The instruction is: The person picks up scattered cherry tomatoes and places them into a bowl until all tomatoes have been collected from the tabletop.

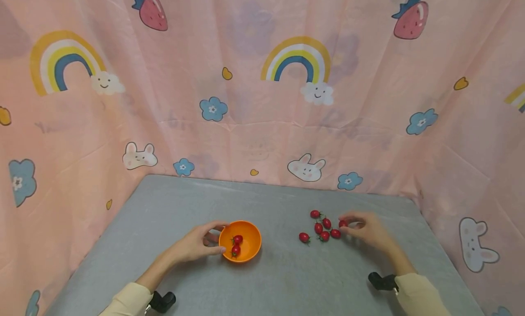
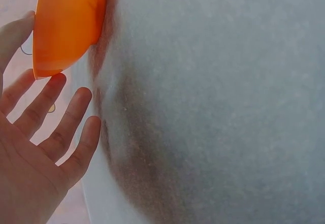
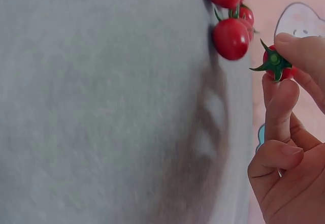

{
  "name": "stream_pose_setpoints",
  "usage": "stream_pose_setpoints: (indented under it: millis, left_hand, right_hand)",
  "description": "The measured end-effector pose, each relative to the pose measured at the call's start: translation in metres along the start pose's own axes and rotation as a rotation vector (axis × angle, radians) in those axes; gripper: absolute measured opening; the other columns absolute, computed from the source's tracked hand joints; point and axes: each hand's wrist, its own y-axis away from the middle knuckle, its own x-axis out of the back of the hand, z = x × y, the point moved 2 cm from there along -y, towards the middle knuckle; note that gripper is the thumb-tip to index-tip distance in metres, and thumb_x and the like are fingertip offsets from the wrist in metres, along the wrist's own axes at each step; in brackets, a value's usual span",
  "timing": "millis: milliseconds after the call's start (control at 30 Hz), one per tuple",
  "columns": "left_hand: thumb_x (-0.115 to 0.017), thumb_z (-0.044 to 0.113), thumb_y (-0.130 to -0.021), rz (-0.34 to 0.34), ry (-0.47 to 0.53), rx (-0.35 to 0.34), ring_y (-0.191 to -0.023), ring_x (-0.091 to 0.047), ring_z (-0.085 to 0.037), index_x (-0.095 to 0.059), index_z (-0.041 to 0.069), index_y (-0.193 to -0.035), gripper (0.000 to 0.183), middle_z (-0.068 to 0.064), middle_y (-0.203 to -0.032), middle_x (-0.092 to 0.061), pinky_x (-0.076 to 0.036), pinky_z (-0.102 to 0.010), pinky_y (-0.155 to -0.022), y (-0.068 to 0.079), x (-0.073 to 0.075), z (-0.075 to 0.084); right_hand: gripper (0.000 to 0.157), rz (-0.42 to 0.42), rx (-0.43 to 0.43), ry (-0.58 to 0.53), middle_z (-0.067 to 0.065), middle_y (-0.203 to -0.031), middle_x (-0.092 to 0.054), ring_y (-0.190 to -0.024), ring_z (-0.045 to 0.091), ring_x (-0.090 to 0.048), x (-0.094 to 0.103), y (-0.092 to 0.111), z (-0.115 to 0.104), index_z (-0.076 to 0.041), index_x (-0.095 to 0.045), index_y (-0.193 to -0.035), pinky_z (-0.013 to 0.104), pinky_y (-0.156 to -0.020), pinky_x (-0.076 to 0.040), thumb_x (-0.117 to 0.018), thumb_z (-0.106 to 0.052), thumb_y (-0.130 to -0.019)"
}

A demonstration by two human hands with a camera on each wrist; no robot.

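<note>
An orange bowl (image 1: 251, 250) stands on the table with two cherry tomatoes (image 1: 235, 250) inside. At its left side my left hand (image 1: 193, 244) touches the rim with thumb and fingertips; in the left wrist view the fingers are spread and nearly straight against the bowl (image 2: 66, 26). My right hand (image 1: 367, 229) pinches a cherry tomato (image 1: 342, 223) between thumb and fingers. The right wrist view shows this tomato (image 3: 274, 61) with its green stalk end toward the camera, apart from the others. Several more cherry tomatoes (image 1: 318, 228) lie in a loose group left of that hand.
A grey table (image 1: 270, 288) carries everything. Behind it and along both sides hangs a pink curtain (image 1: 254, 143) printed with rainbows, rabbits and flowers. Black wrist mounts (image 1: 382, 282) stick out from both light sleeves (image 1: 420, 295).
</note>
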Motion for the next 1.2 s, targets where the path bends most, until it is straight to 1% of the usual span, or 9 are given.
stream_pose_setpoints:
  millis: [100, 333, 467, 533, 667, 767, 967, 1033, 1200]
  left_hand:
    - [-0.079, 0.026, -0.092, -0.001, 0.002, 0.001, -0.105, -0.066, -0.022, -0.053, 0.01, -0.144, 0.06, -0.009, -0.136, -0.059, -0.056, -0.04, -0.088, 0.0, 0.0, 0.0]
    - [-0.079, 0.026, -0.092, 0.0, 0.0, 0.015, -0.106, -0.066, -0.023, -0.053, 0.011, -0.144, 0.061, -0.01, -0.137, -0.059, -0.055, -0.04, -0.089, -0.001, -0.001, 0.0]
    - [-0.08, 0.027, -0.092, 0.003, -0.002, 0.021, -0.106, -0.066, -0.023, -0.053, 0.011, -0.145, 0.062, -0.009, -0.137, -0.058, -0.055, -0.041, -0.089, -0.001, -0.001, -0.001]
    - [-0.08, 0.027, -0.092, 0.004, -0.004, 0.018, -0.106, -0.066, -0.023, -0.053, 0.011, -0.145, 0.062, -0.009, -0.137, -0.058, -0.055, -0.042, -0.089, -0.001, -0.001, -0.001]
    - [-0.079, 0.027, -0.092, 0.003, -0.01, 0.01, -0.105, -0.066, -0.023, -0.052, 0.011, -0.145, 0.061, -0.01, -0.136, -0.058, -0.055, -0.043, -0.089, 0.0, 0.0, 0.0]
    - [-0.079, 0.027, -0.092, 0.006, -0.016, 0.013, -0.105, -0.066, -0.022, -0.052, 0.01, -0.145, 0.062, -0.009, -0.137, -0.058, -0.056, -0.041, -0.089, 0.0, 0.0, 0.0]
    - [-0.079, 0.026, -0.092, 0.006, -0.016, 0.012, -0.105, -0.066, -0.022, -0.051, 0.009, -0.146, 0.062, -0.01, -0.137, -0.058, -0.056, -0.039, -0.088, 0.0, 0.001, 0.001]
    - [-0.079, 0.026, -0.092, 0.003, -0.015, 0.011, -0.105, -0.066, -0.022, -0.051, 0.009, -0.146, 0.062, -0.011, -0.137, -0.058, -0.056, -0.039, -0.089, 0.0, 0.001, 0.001]
    - [-0.079, 0.027, -0.092, -0.002, -0.006, 0.011, -0.106, -0.066, -0.022, -0.051, 0.01, -0.145, 0.062, -0.01, -0.136, -0.058, -0.056, -0.041, -0.089, 0.0, 0.0, 0.001]
  right_hand:
    - [0.031, 0.004, 0.013, -0.005, 0.006, -0.11, -0.07, -0.092, 0.019, -0.064, -0.004, 0.001, -0.004, -0.003, -0.073, -0.116, 0.029, -0.069, -0.055, -0.08, -0.019, -0.09]
    - [0.03, -0.001, 0.03, -0.022, 0.008, -0.109, -0.07, -0.076, 0.023, -0.062, -0.013, -0.001, -0.014, -0.003, -0.073, -0.116, 0.028, -0.061, -0.051, -0.081, -0.019, -0.09]
    - [0.029, -0.004, 0.026, -0.03, 0.006, -0.108, -0.071, -0.077, 0.025, -0.06, -0.019, -0.003, -0.021, -0.007, -0.074, -0.115, 0.027, -0.062, -0.051, -0.081, -0.02, -0.09]
    - [0.028, -0.001, 0.024, -0.039, 0.005, -0.108, -0.071, -0.08, 0.025, -0.06, -0.021, -0.004, -0.024, -0.007, -0.075, -0.115, 0.027, -0.063, -0.051, -0.081, -0.019, -0.09]
    - [0.029, -0.001, 0.036, -0.071, 0.007, -0.109, -0.07, -0.081, 0.026, -0.06, -0.026, -0.005, -0.031, -0.005, -0.074, -0.115, 0.027, -0.064, -0.05, -0.081, -0.018, -0.09]
    - [0.03, 0.002, 0.045, -0.079, 0.006, -0.108, -0.07, -0.076, 0.025, -0.059, -0.029, -0.006, -0.035, -0.003, -0.073, -0.115, 0.027, -0.061, -0.05, -0.081, -0.019, -0.09]
    - [0.03, 0.004, 0.061, -0.083, 0.003, -0.102, -0.068, -0.066, 0.022, -0.056, -0.037, -0.01, -0.042, -0.005, -0.073, -0.114, 0.027, -0.053, -0.046, -0.081, -0.02, -0.09]
    - [0.03, 0.0, 0.067, -0.088, 0.003, -0.101, -0.067, -0.066, 0.023, -0.055, -0.04, -0.012, -0.044, -0.005, -0.073, -0.114, 0.027, -0.052, -0.045, -0.081, -0.02, -0.09]
    - [0.031, -0.021, 0.041, -0.107, 0.003, -0.1, -0.066, -0.07, 0.025, -0.057, -0.048, -0.018, -0.048, -0.005, -0.073, -0.115, 0.026, -0.054, -0.047, -0.082, -0.021, -0.09]
